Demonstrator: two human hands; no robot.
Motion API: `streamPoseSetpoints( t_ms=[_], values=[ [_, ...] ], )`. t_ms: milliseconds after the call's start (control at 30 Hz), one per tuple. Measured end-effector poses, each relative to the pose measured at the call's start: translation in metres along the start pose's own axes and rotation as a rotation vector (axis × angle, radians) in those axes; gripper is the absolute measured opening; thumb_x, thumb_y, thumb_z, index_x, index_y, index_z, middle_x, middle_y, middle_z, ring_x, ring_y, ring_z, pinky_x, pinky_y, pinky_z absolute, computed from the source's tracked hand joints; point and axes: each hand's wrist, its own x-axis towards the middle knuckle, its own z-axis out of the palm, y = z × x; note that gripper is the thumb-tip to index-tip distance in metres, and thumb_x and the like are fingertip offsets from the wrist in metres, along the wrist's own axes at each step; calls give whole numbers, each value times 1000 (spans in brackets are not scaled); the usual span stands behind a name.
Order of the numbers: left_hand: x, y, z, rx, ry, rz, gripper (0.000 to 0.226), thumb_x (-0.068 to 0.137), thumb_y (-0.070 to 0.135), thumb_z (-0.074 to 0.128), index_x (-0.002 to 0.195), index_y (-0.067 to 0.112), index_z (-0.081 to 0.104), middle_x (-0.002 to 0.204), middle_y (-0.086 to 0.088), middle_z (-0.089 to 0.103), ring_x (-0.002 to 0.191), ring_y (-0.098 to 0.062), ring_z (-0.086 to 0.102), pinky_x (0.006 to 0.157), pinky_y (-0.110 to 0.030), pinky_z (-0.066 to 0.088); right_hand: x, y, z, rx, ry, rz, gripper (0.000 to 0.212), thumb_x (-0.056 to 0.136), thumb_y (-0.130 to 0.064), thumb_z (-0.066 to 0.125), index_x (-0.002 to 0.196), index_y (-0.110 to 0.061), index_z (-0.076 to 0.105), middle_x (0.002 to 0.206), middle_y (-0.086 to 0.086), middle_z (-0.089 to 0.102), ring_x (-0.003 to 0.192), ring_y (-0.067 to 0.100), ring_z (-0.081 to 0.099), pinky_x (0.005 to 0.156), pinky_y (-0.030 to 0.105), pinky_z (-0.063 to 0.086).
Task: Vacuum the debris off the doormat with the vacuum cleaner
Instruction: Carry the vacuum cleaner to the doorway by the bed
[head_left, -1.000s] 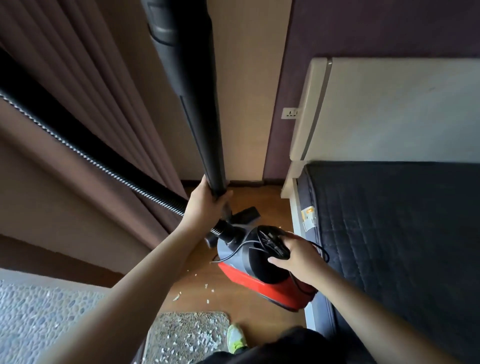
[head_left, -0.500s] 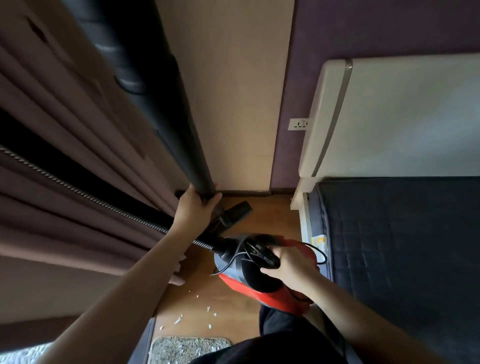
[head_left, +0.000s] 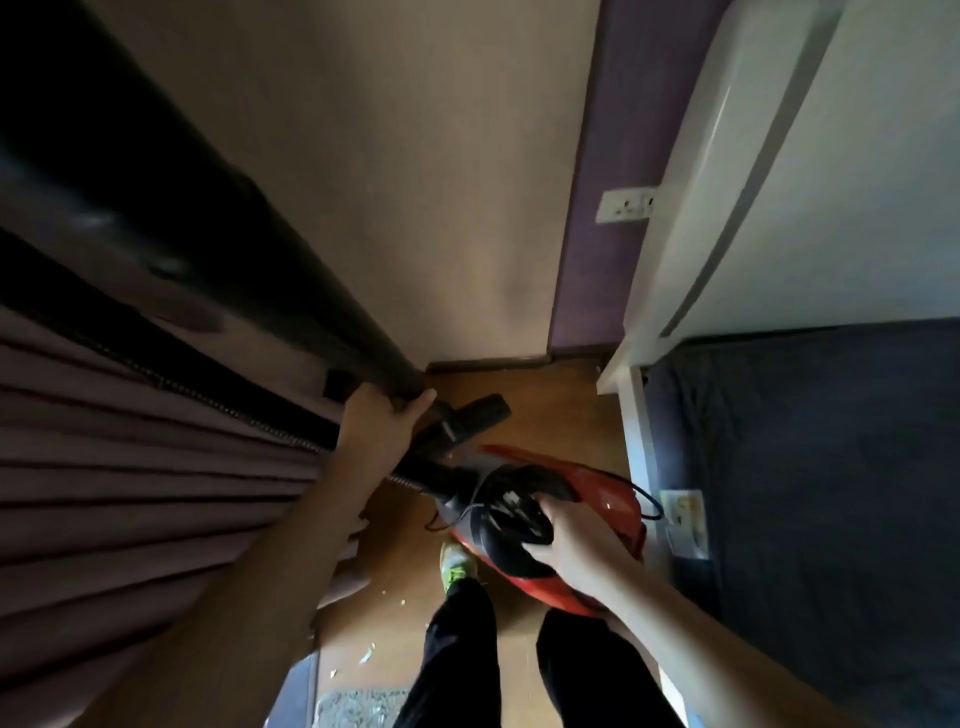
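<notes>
The left hand grips the lower end of the black vacuum tube, fingers curled round it, the tube running up toward the top left corner of the view. The right hand holds the black handle on top of the red vacuum cleaner, fingers wrapped round it, the machine lifted above the wooden floor. A ribbed hose runs from the cleaner's front off to the left along the brown curtain. A black nozzle lies past the left hand, near the far wall. The doormat shows only as a grey strip at the bottom edge of the floor, with white scraps on the boards just beyond it. One foot in a yellow-green shoe stands below the cleaner. A dark mattress fills the right side.
</notes>
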Motion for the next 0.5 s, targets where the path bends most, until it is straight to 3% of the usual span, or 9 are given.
streamPoseSetpoints(
  t_ms=[67,133,200,267,333,400,500],
  values=[
    [39,-17,22,0,-14,-17,35,90,27,70,124,19,65,119,-5,67,120,-22,58,97,-22,38,31,13,17,51,21,48,48,86,-33,69,131,-18,56,120,1,69,112,19,64,91,24,49],
    [71,-33,42,-23,-32,-55,39,90,28,70,126,14,64,118,-1,65,117,-14,56,93,-19,36,59,27,37,119,39,94,43,86,-31,70,126,-17,59,116,1,70,109,17,65,87,19,47],
    [100,-48,63,-1,-76,-11,37,91,25,69,125,11,64,115,-7,67,114,-17,59,88,-16,38,84,40,56,186,37,131,38,86,-29,70,121,-16,62,111,0,72,106,17,66,81,14,44],
    [124,-62,82,-11,-140,43,26,93,17,67,119,16,65,112,-7,67,113,-16,61,83,-4,39,111,55,77,227,34,165,33,87,-27,70,118,-17,63,107,-2,72,102,16,67,73,9,40],
    [149,-73,103,-48,-172,41,23,93,15,67,115,21,64,112,4,64,109,-4,59,78,5,38,138,68,93,273,54,195,32,88,-28,69,118,-18,62,106,-4,71,101,13,66,71,7,37],
    [173,-88,125,-85,-167,47,24,92,16,67,115,21,66,114,8,64,110,-3,60,86,-2,42,164,80,108,330,62,226,33,90,-28,68,121,-18,60,108,-4,70,103,12,66,70,5,37],
    [199,-108,160,-71,-210,69,22,92,16,67,114,18,66,116,3,66,116,-10,60,101,-25,45,200,101,128,420,70,277,38,90,-26,68,126,-16,58,113,-2,70,109,15,65,75,7,37]
  ],
)
